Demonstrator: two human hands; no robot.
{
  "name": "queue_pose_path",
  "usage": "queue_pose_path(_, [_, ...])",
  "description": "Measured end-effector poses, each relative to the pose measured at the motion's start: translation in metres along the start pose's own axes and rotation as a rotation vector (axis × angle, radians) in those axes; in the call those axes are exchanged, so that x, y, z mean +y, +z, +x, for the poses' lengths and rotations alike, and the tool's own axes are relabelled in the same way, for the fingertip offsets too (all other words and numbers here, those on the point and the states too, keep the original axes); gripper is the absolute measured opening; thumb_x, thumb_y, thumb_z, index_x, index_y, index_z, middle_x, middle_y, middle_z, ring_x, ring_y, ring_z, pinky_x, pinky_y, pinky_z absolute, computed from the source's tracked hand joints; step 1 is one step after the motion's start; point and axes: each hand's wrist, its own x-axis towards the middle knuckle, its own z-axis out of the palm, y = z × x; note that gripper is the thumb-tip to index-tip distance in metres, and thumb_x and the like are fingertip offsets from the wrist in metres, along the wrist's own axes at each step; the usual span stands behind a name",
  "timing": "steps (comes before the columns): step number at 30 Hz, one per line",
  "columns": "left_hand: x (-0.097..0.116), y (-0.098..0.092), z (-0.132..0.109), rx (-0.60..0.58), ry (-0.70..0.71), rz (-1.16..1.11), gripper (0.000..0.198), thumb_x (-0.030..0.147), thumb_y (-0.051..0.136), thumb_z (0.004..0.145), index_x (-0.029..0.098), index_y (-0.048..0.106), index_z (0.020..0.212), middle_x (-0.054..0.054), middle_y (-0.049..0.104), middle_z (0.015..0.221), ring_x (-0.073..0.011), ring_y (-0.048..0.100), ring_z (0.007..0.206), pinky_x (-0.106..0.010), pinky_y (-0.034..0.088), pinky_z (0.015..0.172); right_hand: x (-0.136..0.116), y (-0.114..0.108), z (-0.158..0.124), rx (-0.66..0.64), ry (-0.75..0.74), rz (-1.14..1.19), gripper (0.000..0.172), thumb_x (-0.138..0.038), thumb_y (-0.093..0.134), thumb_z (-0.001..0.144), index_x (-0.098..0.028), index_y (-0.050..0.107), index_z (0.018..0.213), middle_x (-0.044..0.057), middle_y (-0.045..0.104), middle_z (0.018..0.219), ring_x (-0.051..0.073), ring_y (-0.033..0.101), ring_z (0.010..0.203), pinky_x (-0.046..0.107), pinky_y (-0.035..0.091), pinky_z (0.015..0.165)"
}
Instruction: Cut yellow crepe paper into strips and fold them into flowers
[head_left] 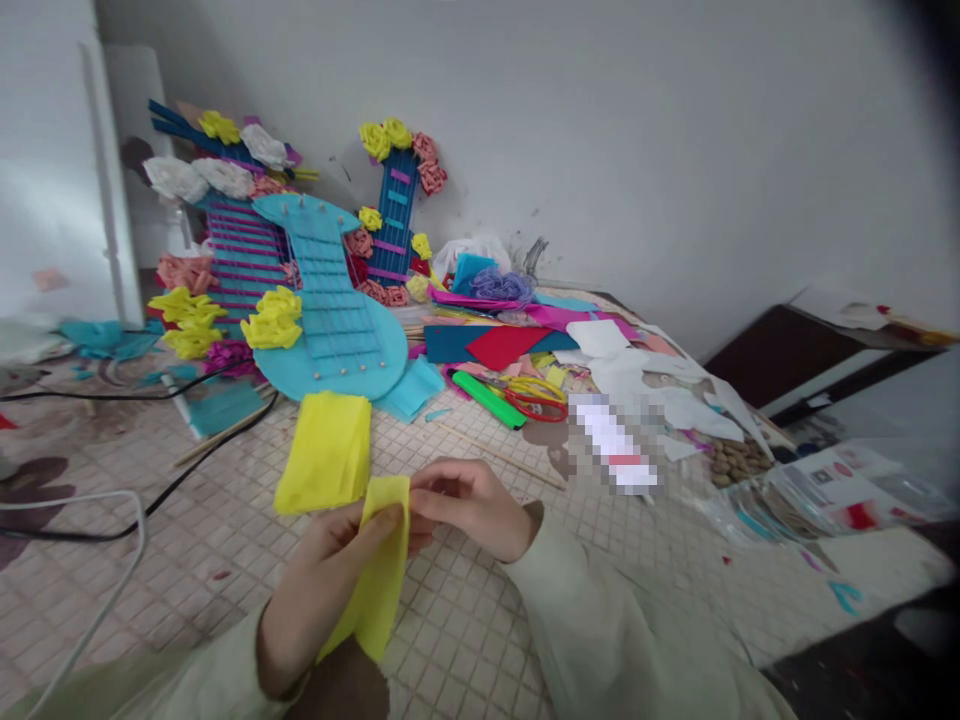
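Over tiled surface [465, 640], close to us, yellow strip [384, 590] hangs in left hand [330, 560], thumb pressed across it; right hand [474, 505] pinches its edge near top. Just beyond left hand, we see yellow stack [324, 452] lying flat. Past right hand, thin stick [502, 457], then green marker [489, 400] near red-handled scissors [537, 402]. Behind stack, blue guitar shape [330, 320] tilts back, strings along neck, yellow flowers [274, 320] at its left. Farther off, dark-blue panel [394, 215] stands near wall [637, 150], yellow and pink flowers round it.
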Motion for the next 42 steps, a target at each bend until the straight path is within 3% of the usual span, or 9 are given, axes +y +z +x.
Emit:
queue_pose_path(8, [0.005, 0.000, -0.006, -0.013, -0.106, 0.102, 0.014, 0.031, 0.067, 0.063, 0.018, 0.067, 0.065, 0.003, 0.057, 0.047, -0.0089, 0.046, 0.040, -0.018, 0.034, 0.039, 0.001, 0.001, 0.000, -0.098, 0.123, 0.185, 0.029, -0.039, 0.071, 0.062, -0.014, 0.061, 0.074, 0.000, 0.059, 0.061, 0.011, 0.054, 0.051, 0.025, 0.045, 0.049])
queue_pose_path(16, [-0.002, -0.003, -0.003, -0.015, -0.134, 0.010, 0.026, 0.043, 0.063, 0.066, 0.017, 0.065, 0.066, 0.003, 0.053, 0.046, -0.0090, 0.044, 0.041, -0.020, 0.034, 0.041, 0.000, 0.000, 0.000, -0.093, 0.148, 0.234, 0.028, -0.031, 0.076, 0.057, -0.013, 0.060, 0.069, -0.003, 0.059, 0.057, 0.009, 0.055, 0.046, 0.022, 0.045, 0.046])
queue_pose_path(22, [0.007, -0.001, -0.005, -0.057, -0.128, 0.162, 0.031, 0.046, 0.061, 0.066, 0.016, 0.064, 0.061, 0.002, 0.052, 0.049, -0.0087, 0.041, 0.043, -0.019, 0.030, 0.039, 0.001, -0.001, 0.001, -0.133, 0.192, 0.264, 0.029, -0.030, 0.077, 0.055, -0.012, 0.059, 0.069, -0.002, 0.059, 0.058, 0.010, 0.056, 0.046, 0.025, 0.047, 0.047])
queue_pose_path(28, [0.005, -0.002, 0.001, -0.029, -0.005, 0.227, 0.023, 0.038, 0.065, 0.063, 0.016, 0.061, 0.070, 0.003, 0.053, 0.058, -0.0107, 0.047, 0.053, -0.020, 0.035, 0.047, -0.001, -0.003, 0.001, -0.080, 0.183, 0.154, 0.027, -0.026, 0.077, 0.053, -0.012, 0.060, 0.068, -0.003, 0.057, 0.060, 0.006, 0.052, 0.052, 0.020, 0.041, 0.053])
queue_pose_path(31, [0.003, -0.003, 0.002, -0.005, 0.031, 0.260, 0.026, 0.042, 0.060, 0.066, 0.016, 0.059, 0.070, 0.003, 0.051, 0.057, -0.0103, 0.045, 0.052, -0.021, 0.034, 0.046, -0.002, -0.004, 0.001, -0.092, 0.188, 0.147, 0.028, -0.025, 0.078, 0.052, -0.013, 0.061, 0.070, -0.003, 0.058, 0.062, 0.006, 0.051, 0.054, 0.020, 0.039, 0.053])
queue_pose_path(42, [0.004, -0.005, 0.000, -0.001, 0.038, 0.268, 0.019, 0.035, 0.062, 0.064, 0.017, 0.060, 0.071, 0.002, 0.055, 0.061, -0.0128, 0.049, 0.056, -0.022, 0.037, 0.048, -0.004, -0.001, 0.000, -0.042, 0.237, 0.160, 0.023, -0.029, 0.074, 0.056, -0.013, 0.061, 0.067, -0.003, 0.058, 0.057, 0.008, 0.052, 0.051, 0.023, 0.040, 0.051])
